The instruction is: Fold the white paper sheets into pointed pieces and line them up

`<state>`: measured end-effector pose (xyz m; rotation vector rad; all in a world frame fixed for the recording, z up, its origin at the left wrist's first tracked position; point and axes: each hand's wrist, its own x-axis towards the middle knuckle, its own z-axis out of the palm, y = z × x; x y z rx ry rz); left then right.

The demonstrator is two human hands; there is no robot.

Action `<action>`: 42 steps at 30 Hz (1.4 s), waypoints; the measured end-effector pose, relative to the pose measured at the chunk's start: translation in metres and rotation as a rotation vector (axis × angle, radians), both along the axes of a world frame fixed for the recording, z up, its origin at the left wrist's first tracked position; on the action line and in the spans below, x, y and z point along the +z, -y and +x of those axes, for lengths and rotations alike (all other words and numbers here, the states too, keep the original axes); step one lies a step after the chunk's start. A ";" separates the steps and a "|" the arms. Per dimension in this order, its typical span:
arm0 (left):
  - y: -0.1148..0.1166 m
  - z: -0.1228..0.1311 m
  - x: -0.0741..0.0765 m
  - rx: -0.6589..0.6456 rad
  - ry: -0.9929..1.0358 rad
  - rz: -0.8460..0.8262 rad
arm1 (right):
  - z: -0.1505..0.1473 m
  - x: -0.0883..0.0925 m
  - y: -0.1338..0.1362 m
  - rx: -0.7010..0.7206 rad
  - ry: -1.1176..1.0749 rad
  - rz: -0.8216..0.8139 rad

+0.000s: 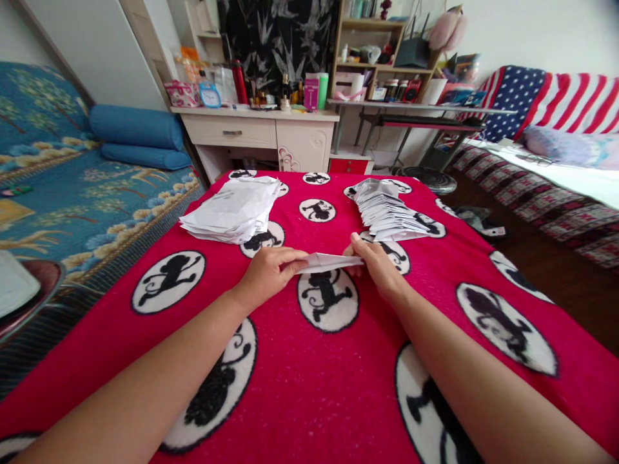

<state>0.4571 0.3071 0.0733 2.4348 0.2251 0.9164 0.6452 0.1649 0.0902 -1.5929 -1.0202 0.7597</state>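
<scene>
A folded sheet of white paper (331,261) is held level between my two hands, over the red cloth. My left hand (271,270) pinches its left end between thumb and fingers. At its right end, my right hand (374,263) grips the paper with the thumb on top; some of its fingers are hidden behind. Beyond my left hand lies a pile of flat white sheets (235,207), loosely stacked. Past my right hand, a fanned row of folded papers (387,211) rests on the cloth, overlapping one another.
The red cloth (309,380) with black monkey figures in white ovals covers the surface before me. A blue patterned sofa (97,200) stands at left. Behind is a cream cabinet (256,132); a bed (541,187) is at right, with a round black stool (428,180) nearer.
</scene>
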 end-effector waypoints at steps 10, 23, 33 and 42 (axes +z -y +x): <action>0.003 0.002 0.006 0.087 -0.176 -0.433 | 0.001 -0.007 0.000 0.041 0.072 -0.001; -0.010 0.002 -0.006 0.106 0.083 -0.717 | 0.001 -0.016 0.001 0.035 -0.007 0.017; -0.007 -0.001 0.001 -0.156 0.105 -0.779 | -0.004 -0.006 0.001 -0.077 -0.070 0.042; -0.010 0.001 -0.003 0.049 0.065 -0.563 | -0.003 -0.004 0.003 -0.041 -0.019 0.080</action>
